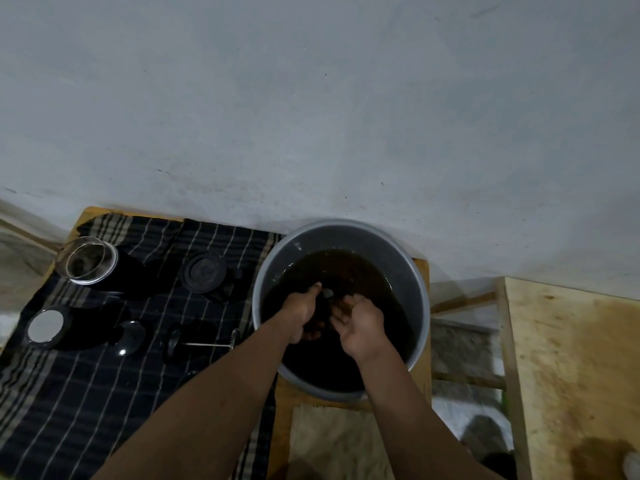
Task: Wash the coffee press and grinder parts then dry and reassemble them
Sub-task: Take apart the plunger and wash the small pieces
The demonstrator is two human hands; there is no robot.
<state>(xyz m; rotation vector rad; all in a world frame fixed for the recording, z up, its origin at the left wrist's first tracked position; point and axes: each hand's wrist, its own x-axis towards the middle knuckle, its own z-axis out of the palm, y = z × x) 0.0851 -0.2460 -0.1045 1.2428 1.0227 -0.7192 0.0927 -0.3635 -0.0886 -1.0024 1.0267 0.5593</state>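
Note:
Both my hands are inside a grey basin (412, 271) of dark brown water. My left hand (300, 311) grips a small dark part (328, 293) at the water's surface, and my right hand (360, 323) cups it from the right with curled fingers. On the striped cloth (86, 393) to the left lie a glass beaker (88, 261) on its side, a round black lid (204, 271), a metal disc part (46, 327), a glossy black cap (130, 337) and the plunger rod (204, 344).
The cloth and basin sit on a wooden table (280, 403) against a grey wall. A second wooden surface (571, 358) stands to the right across a gap. A pale mat (332, 441) lies below the basin.

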